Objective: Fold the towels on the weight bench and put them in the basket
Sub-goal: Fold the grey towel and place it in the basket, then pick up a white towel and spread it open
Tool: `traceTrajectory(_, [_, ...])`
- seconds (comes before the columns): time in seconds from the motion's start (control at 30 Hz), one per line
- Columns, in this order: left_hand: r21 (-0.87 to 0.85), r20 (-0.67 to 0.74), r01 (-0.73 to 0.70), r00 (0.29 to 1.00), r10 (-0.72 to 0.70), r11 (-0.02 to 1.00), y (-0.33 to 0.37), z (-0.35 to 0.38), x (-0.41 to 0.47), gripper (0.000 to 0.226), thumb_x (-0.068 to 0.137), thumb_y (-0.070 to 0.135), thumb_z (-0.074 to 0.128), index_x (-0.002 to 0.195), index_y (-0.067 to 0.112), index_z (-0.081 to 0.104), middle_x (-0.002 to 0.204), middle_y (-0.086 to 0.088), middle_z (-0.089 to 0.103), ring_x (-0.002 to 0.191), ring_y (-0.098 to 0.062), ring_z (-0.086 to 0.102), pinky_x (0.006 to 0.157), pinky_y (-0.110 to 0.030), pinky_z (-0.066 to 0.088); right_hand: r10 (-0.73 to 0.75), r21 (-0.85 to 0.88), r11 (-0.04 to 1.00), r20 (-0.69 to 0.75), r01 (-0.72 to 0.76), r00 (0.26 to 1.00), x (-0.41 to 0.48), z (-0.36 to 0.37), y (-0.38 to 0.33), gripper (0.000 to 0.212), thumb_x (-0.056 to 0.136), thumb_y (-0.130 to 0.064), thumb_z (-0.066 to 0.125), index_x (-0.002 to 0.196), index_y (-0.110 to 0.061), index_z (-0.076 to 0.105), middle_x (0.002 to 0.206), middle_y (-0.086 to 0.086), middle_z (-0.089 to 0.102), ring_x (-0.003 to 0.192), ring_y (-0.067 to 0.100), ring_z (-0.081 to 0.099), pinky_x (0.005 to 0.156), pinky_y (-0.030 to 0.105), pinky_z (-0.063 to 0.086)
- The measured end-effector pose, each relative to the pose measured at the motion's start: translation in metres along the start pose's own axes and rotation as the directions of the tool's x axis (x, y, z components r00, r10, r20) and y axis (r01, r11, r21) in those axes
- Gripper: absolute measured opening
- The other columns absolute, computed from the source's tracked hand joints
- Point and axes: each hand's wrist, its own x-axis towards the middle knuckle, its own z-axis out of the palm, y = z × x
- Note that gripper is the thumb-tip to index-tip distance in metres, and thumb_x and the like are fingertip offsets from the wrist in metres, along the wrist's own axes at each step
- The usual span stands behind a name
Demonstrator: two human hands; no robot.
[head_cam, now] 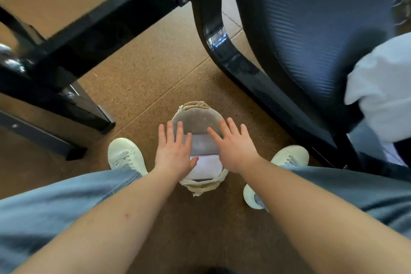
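Observation:
A small round woven basket [195, 105] stands on the cork floor between my feet. Folded towels fill it: a grey one [195, 120] at the far side, a pale lilac one [203, 144] in the middle and a white one [206, 168] nearest me. My left hand [174, 151] lies flat with fingers spread over the basket's left side. My right hand [233, 147] lies the same way over its right side, fingers straight. Neither hand grips anything. On the dark padded weight bench [311, 35] at the right lies a crumpled white towel [382, 87].
A black metal frame [73, 35] with legs and bolts runs across the upper left, its foot close to my left shoe [125, 154]. My right shoe [289, 158] stands beside the bench's frame. Brown cork flooring lies all around the basket.

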Motion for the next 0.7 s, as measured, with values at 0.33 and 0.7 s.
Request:
traceTrajectory(0.33, [-0.047, -0.17, 0.057, 0.983, -0.064, 0.997, -0.011, -0.098, -0.054, 0.082, 0.098, 0.068, 0.034, 0.163, 0.026, 0.006, 0.17, -0.017, -0.007, 0.154, -0.047, -0.01, 0.12, -0.068, -0.006, 0.039, 0.026, 0.999, -0.209, -0.035, 0.977, -0.064, -0.084, 0.014, 0.086, 0.103, -0.046, 0.05, 0.162, -0.035, -0.011, 0.171, 0.012, -0.015, 0.157, 0.037, -0.01, 0.124, 0.061, 0.012])
traceTrajectory(0.7, [-0.192, -0.445, -0.135, 0.895, 0.037, 0.972, 0.019, -0.217, -0.108, 0.07, 0.099, 0.05, 0.051, 0.159, 0.029, 0.023, 0.167, -0.007, 0.021, 0.153, -0.03, 0.023, 0.121, -0.049, 0.03, 0.135, 0.146, 0.986, -0.419, -0.08, 0.898, -0.16, -0.174, 0.063, 0.078, 0.103, -0.043, 0.049, 0.163, -0.037, -0.001, 0.172, 0.008, -0.006, 0.159, 0.033, -0.004, 0.124, 0.056, 0.018])
